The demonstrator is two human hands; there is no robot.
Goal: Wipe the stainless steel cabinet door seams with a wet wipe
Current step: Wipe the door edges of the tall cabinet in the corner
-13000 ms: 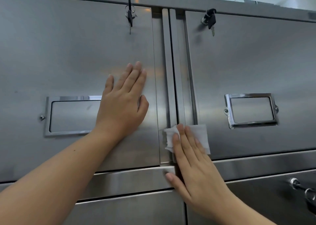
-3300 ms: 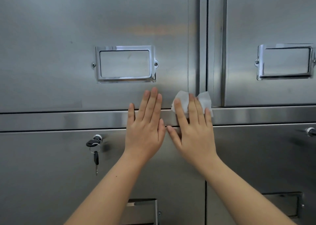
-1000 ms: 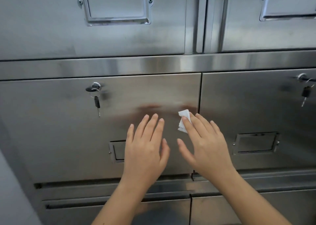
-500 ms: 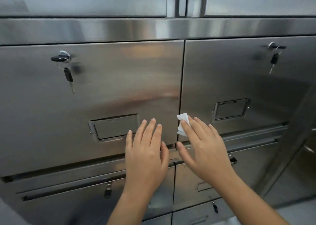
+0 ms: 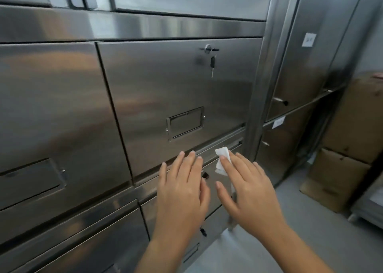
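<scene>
the white wet wipe lies under the straight fingers of the right hand, at the seam below a cabinet door. beside it, the left hand is flat, holding nothing. 1 key hangs above.

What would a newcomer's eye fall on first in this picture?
Two hands at the lower middle, spread over the steel cabinet: the left hand bare, the right hand with a white wet wipe under its fingers. Above them a key hangs from the door lock, and cardboard boxes stand far right.
</scene>
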